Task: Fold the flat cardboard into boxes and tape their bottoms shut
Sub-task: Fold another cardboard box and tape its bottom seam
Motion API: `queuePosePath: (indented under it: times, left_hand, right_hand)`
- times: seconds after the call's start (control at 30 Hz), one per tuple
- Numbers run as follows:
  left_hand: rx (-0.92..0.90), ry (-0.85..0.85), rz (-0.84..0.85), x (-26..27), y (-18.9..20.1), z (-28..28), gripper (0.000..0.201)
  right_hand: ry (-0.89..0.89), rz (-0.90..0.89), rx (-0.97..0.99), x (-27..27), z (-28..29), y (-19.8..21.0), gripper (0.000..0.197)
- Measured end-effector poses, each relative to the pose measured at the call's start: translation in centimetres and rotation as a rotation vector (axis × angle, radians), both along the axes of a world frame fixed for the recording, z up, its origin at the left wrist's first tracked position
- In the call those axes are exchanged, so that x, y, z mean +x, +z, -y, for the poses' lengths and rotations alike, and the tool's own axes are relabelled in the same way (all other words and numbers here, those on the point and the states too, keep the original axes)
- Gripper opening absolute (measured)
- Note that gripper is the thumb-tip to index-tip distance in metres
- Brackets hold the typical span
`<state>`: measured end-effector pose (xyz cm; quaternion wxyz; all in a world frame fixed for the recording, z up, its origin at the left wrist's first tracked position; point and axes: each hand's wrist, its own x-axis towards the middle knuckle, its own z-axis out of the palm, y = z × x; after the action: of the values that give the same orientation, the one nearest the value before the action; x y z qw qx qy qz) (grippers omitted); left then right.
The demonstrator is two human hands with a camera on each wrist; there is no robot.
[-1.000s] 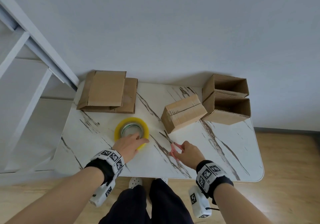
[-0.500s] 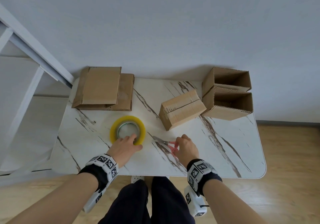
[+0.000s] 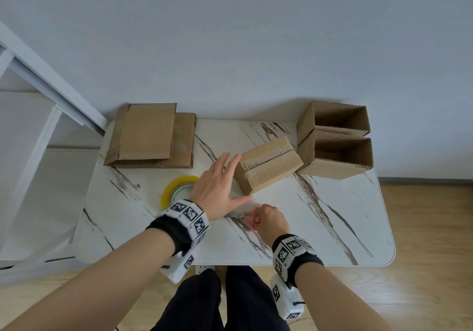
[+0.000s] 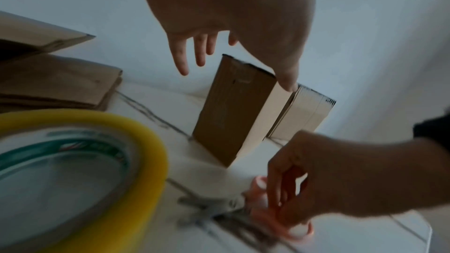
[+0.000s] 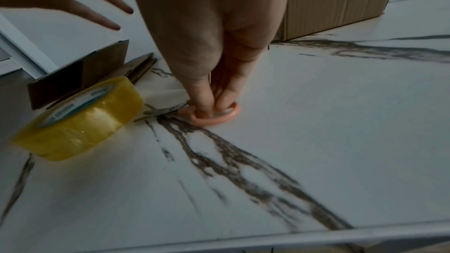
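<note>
A folded cardboard box (image 3: 268, 166) lies on its side mid-table, its closed seam facing up. My left hand (image 3: 231, 179) hovers open just left of it, fingers (image 4: 181, 61) spread toward its edge and not touching the box (image 4: 233, 107). A yellow tape roll (image 3: 176, 189) lies flat under that wrist. My right hand (image 3: 256, 219) pinches the pink handle of the scissors (image 3: 242, 215), which lie on the table. In the right wrist view the fingertips (image 5: 207, 109) sit inside the handle loop (image 5: 228, 116), beside the tape roll (image 5: 80, 118).
A stack of flat cardboard (image 3: 151, 136) lies at the back left of the marble table (image 3: 332, 228). Two open boxes (image 3: 335, 156) lie on their sides at the back right, against the wall. A white frame (image 3: 51, 95) stands to the left.
My left hand has left the tape roll and moved up and right toward the folded box. My right hand stays on the scissors, whose blades have swung left.
</note>
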<state>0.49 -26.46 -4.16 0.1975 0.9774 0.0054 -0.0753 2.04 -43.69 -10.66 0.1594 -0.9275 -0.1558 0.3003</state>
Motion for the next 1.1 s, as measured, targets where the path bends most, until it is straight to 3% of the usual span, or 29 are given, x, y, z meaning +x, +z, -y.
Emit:
queuePosePath:
  times: [0.1,0.27,0.43,0.6,0.77,0.93,1.1]
  left_hand:
    - [-0.034,-0.011,-0.038,1.6,0.7,1.2,0.103]
    - [-0.046,-0.017,0.004,2.5,0.8,1.1,0.087]
    - [-0.079,-0.017,-0.056,3.0,1.3,-1.2,0.085]
    - [-0.088,-0.043,-0.138,3.5,2.1,-3.7,0.08]
    - [-0.299,0.099,-0.256,3.3,2.6,-3.3,0.082]
    - [-0.661,0.318,-0.369,3.4,3.3,-2.3,0.073]
    - [-0.783,0.373,-0.394,3.8,3.1,-2.0,0.066]
  right_hand:
    - [-0.021,-0.007,0.005,-0.1,-0.1,-0.1,0.007]
    - [-0.023,-0.009,0.052,-0.2,0.3,-0.1,0.014]
    - [-0.103,0.0,0.125,0.3,0.6,0.5,0.018]
    - [-0.321,0.15,0.214,1.7,0.4,2.6,0.025]
    - [-0.573,0.334,0.449,3.4,-1.0,5.1,0.031]
    - [-0.624,0.045,0.626,4.3,-3.0,7.2,0.05]
    - [-0.712,-0.109,0.704,4.6,-3.7,7.2,0.056]
